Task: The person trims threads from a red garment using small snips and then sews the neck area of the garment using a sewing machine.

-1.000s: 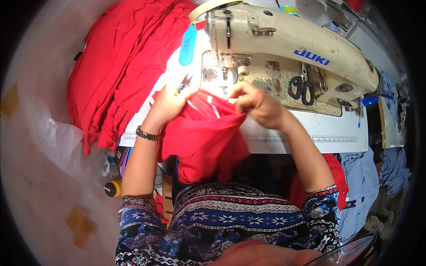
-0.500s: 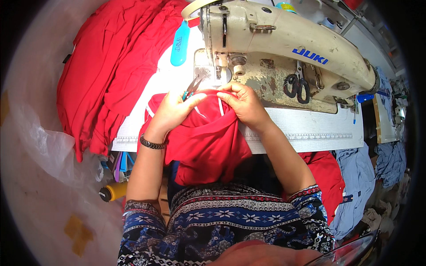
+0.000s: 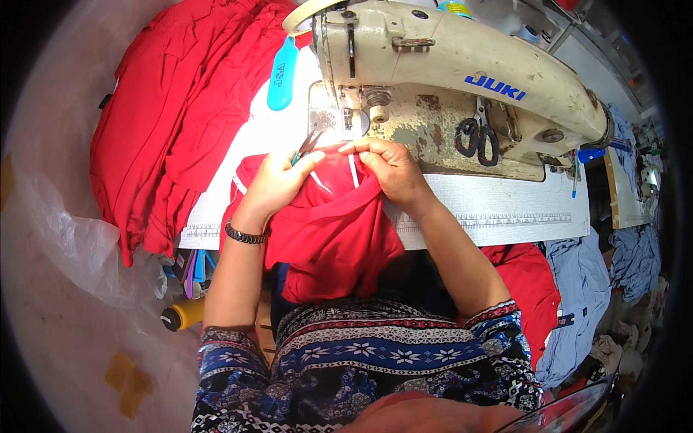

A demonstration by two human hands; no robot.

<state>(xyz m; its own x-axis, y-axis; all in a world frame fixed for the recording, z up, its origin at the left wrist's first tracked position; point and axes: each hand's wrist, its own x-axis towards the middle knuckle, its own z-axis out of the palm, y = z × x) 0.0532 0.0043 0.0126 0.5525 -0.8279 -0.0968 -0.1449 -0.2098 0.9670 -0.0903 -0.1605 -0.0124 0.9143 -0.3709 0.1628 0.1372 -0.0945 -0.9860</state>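
A red garment hangs from both my hands just before the needle area of a sewing machine, its lower part drooping over the table's front edge. My left hand, closed, grips the garment's left side; small thread snips with teal handles stick out of it, blades pointing up. With thumb and fingers pinched, my right hand holds the garment's upper edge. Beside those fingers a narrow white strip lies on the red cloth. A second, thinner white piece shows nearer the left hand.
Red cloth is heaped at left on the table. A blue tag-shaped piece lies near the machine head, and black-handled scissors rest on the machine bed. A ruler strip runs along the table front. Blue-grey garments hang at right.
The whole scene has shifted slightly left in view. My right fingers have straightened a little along the cloth's edge; both hands still hold the garment in about the same place.
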